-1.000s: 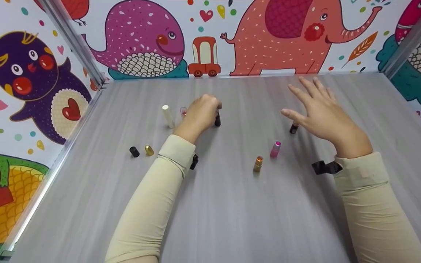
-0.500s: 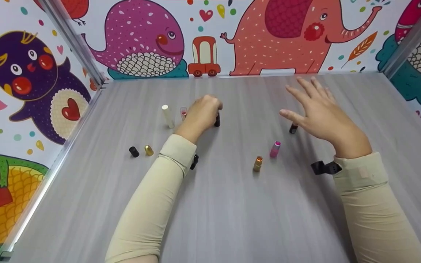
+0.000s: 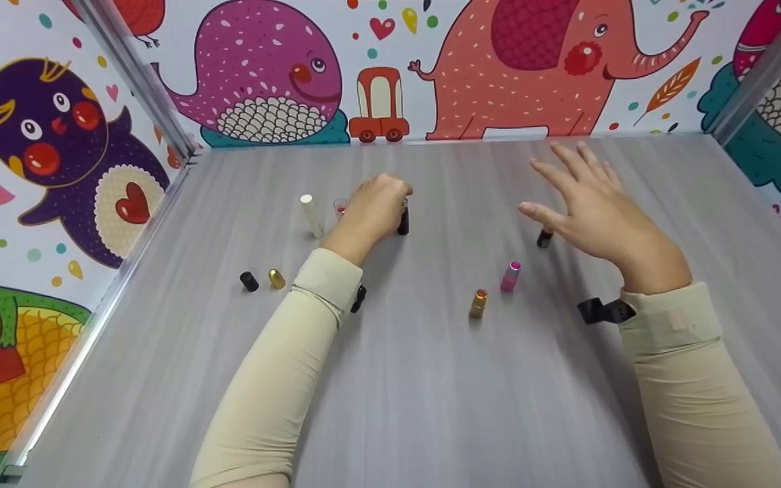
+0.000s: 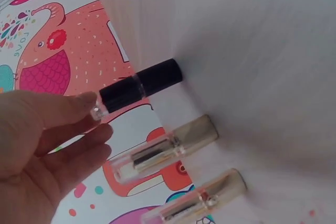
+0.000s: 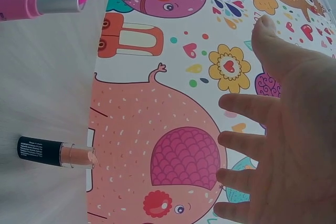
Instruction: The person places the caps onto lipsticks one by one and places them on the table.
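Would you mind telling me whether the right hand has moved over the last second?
No. In the head view the right hand hovers spread above the table, its thumb as near the dark lipstick as before.

Head view downward; wrist views close

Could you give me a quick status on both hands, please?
Left hand pinching upright black lipstick. Right hand open, hovering above dark lipstick. Nothing between.
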`<action>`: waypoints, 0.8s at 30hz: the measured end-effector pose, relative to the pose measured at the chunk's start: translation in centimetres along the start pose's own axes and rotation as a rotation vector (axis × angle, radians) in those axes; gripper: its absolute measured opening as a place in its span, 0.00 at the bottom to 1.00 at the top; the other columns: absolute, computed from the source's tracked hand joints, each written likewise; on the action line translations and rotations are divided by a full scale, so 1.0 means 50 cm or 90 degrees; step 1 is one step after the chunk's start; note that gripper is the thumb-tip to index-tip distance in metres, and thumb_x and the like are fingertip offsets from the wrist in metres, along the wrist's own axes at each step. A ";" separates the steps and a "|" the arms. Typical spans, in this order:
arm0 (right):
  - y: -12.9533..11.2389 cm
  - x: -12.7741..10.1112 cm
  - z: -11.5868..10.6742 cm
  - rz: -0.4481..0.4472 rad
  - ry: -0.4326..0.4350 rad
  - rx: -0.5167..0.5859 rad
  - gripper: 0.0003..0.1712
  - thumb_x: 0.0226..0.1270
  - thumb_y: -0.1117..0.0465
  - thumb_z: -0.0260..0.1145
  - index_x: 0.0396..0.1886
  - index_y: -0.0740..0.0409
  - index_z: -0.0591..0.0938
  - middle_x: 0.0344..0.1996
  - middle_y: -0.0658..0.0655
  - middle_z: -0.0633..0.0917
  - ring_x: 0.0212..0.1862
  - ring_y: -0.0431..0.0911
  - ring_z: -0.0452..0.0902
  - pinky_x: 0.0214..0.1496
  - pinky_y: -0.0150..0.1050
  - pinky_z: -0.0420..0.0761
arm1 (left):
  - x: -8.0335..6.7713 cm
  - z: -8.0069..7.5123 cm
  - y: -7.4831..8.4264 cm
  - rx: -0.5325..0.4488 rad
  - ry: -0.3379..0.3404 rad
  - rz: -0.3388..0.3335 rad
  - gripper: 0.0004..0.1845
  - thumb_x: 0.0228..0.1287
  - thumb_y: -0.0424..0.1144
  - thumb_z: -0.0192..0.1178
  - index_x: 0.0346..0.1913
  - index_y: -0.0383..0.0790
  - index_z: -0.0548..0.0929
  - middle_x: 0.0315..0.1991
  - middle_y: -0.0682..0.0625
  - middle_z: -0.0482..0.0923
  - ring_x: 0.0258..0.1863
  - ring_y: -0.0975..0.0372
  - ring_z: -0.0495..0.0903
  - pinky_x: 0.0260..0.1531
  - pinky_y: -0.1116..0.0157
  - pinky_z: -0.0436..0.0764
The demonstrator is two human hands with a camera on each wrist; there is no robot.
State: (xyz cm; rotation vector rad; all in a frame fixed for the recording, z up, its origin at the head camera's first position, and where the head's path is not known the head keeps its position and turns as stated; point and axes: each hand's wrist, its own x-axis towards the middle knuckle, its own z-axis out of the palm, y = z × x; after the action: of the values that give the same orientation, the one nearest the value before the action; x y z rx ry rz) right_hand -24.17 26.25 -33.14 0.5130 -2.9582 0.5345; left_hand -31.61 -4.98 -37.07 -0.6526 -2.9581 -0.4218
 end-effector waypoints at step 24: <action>0.001 0.001 0.002 0.006 -0.006 0.001 0.46 0.77 0.36 0.64 0.85 0.51 0.63 0.86 0.64 0.51 0.86 0.65 0.32 0.83 0.69 0.35 | -0.223 -0.161 -0.112 -0.046 0.069 -0.030 0.09 0.71 0.31 0.70 0.51 0.35 0.92 0.49 0.40 0.90 0.53 0.46 0.85 0.57 0.47 0.83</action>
State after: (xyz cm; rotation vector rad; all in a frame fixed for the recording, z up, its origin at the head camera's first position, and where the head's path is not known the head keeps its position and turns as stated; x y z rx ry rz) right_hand -24.23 26.23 -33.24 0.5046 -2.9709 0.5359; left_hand -23.73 -16.60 -32.30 -0.5487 -2.8716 -0.5532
